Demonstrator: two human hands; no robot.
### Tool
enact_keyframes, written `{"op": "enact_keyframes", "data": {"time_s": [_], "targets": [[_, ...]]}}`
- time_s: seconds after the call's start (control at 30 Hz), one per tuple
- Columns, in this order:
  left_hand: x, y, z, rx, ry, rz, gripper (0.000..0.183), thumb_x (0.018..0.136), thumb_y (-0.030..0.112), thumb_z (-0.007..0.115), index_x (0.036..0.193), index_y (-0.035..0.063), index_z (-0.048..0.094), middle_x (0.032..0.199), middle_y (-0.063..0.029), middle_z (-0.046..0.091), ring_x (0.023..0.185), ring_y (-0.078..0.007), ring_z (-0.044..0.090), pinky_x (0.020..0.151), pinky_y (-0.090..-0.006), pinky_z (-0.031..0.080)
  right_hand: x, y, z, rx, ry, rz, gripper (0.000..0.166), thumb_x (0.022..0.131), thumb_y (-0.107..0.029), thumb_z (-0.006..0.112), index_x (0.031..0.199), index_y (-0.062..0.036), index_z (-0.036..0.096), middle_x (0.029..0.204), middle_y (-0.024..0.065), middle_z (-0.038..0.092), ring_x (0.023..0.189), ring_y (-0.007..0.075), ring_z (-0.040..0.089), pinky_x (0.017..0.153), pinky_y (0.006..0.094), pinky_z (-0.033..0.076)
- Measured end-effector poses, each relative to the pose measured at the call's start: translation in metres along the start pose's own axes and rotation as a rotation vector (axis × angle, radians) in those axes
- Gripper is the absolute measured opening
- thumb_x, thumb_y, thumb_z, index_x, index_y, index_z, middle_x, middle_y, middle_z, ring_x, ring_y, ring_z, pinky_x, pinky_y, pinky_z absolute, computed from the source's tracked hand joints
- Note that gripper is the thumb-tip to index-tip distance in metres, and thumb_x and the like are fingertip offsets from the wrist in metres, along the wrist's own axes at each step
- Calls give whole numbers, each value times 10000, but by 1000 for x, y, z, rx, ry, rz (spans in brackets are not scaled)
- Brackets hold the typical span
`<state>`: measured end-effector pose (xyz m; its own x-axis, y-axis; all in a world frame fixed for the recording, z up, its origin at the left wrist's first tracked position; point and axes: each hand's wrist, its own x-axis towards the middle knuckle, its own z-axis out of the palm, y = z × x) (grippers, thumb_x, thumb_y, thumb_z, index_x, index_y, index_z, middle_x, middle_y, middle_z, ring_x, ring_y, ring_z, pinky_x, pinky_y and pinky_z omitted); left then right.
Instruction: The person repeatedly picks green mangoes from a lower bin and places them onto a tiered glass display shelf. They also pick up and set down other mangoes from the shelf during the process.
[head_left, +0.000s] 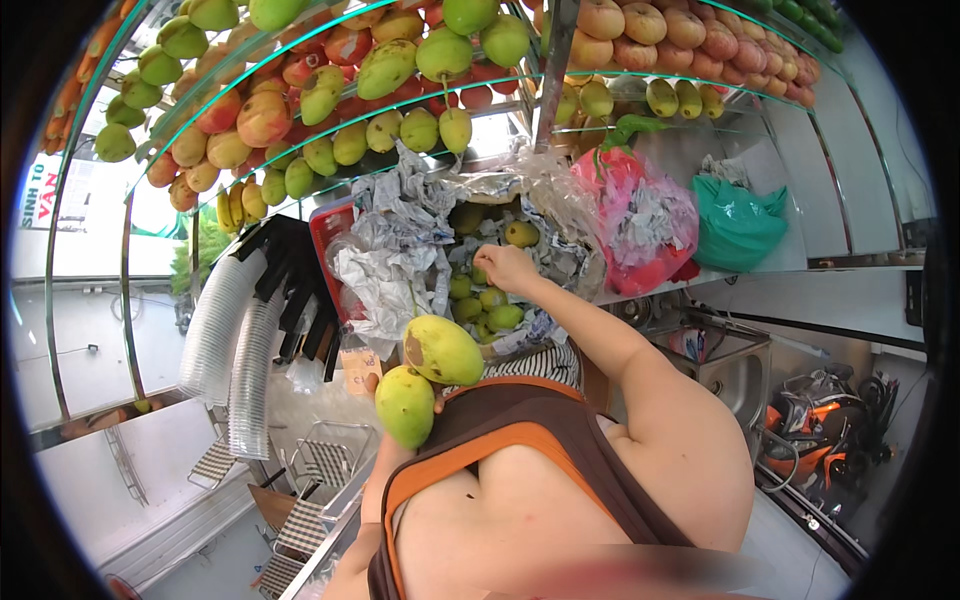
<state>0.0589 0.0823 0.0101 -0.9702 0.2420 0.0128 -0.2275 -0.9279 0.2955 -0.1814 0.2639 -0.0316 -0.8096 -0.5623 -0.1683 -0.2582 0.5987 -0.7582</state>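
My left hand (372, 382) is shut on two green mangoes in front of my body. The upper mango (444, 349) has a brown patch and a long stem. The lower mango (405, 407) rests against it and hides most of the fingers. My right hand (506, 268) reaches over a paper-lined container (585, 289), its fingers curled; whether they pinch anything cannot be told. Several small green fruits (504, 317) lie inside the container below this hand. A yellowish mango (521, 233) sits on newspaper just beyond it.
Crumpled newspaper (397, 247) is heaped over a red basket (330, 240) on the left. Stacked plastic cups (247, 360) stand beside it. Pink (634, 217) and green (739, 221) plastic bags sit on the right. Glass shelves of fruit (262, 120) overhang the far side. A metal sink (731, 382) lies to the right.
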Motion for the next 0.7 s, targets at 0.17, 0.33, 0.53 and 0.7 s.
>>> {"op": "enact_keyframes", "data": {"time_s": [0.17,0.33,0.53,0.7], "targets": [[2,2,27,-190,196,102,823,740,708,383,1218,42,454,1115,-221,527,786,-356,571,630,-434,491,-19,-1,21,160,-51,-51,341,792,-36,462,1120,-90,538,916,130,621,696,209,619,655,338,470],[-4,3,32,42,616,107,469,880,490,374,1036,65,499,886,-113,558,688,-239,551,521,-323,470,-32,-2,12,82,-35,-152,553,669,142,351,1131,-82,557,1297,213,413,1245,356,345,1035,377,272],[43,17,52,-514,-62,115,857,734,553,513,1411,209,115,1323,-210,342,1021,-463,489,755,-536,486,-20,4,-13,296,54,32,417,762,-39,563,1173,-111,550,1339,192,374,1164,261,465,849,301,441],[32,19,39,-411,-7,125,890,722,544,542,1414,248,67,1317,-215,344,1045,-445,480,709,-501,516,37,-18,-70,351,323,-116,307,780,-102,588,1081,-38,590,850,67,625,743,108,558,683,244,451]]}}
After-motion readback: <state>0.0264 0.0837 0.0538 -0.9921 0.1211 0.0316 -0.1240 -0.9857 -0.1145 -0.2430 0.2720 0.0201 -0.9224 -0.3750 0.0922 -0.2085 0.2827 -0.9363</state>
